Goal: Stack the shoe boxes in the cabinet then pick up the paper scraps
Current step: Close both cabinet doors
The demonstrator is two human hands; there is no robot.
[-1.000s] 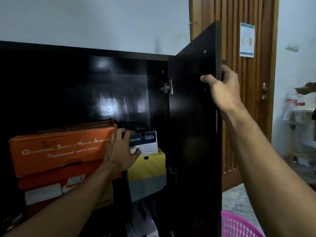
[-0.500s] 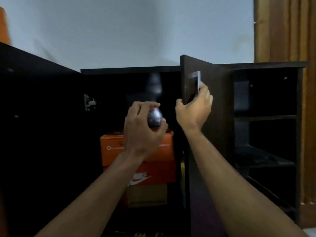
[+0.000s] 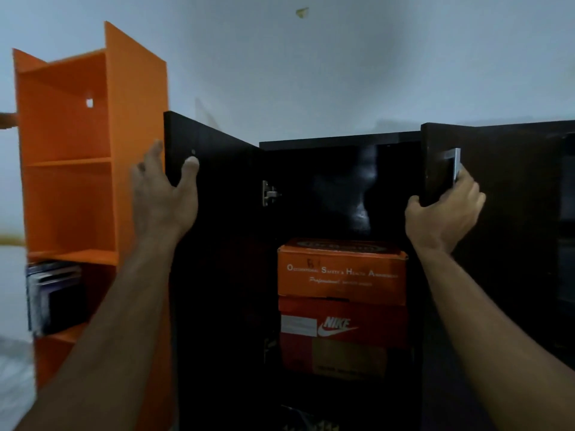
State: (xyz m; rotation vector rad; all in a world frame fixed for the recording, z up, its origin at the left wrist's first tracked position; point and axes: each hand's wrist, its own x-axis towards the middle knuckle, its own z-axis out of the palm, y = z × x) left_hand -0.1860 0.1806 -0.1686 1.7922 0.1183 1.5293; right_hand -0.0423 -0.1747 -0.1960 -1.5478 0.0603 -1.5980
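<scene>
The black cabinet [image 3: 342, 141] is taken as the landmark. Its left door [image 3: 217, 244] is swung out toward the camera and is held at its free edge by the left hand [image 3: 165, 197], whose thumb is laid on the inner face while the fingers are wrapped behind the edge. Its right door [image 3: 435, 169] is likewise gripped at its free edge by the right hand [image 3: 445, 216], with the fingers curled round just below the metal handle [image 3: 455, 164]; both hands are thus closed on doors and nothing else is carried. Inside the cabinet, between the two doors and below both hands, the shoe boxes are seen stacked: an orange safety-shoe box [image 3: 340, 273] is set on top of a red Nike box [image 3: 342, 325], and a brownish box [image 3: 348, 359] is made out beneath, its outline too dark to be told exactly. The boxes' short ends are turned toward the opening, so their long axes are judged to run back into the cabinet. The stack lies nearer the right door than the left. The stacking step is judged done, and a closing of both doors inward over the stack is what seems called for. An orange shelf unit [image 3: 65, 150] stands just left of the cabinet. No paper scraps are seen.
</scene>
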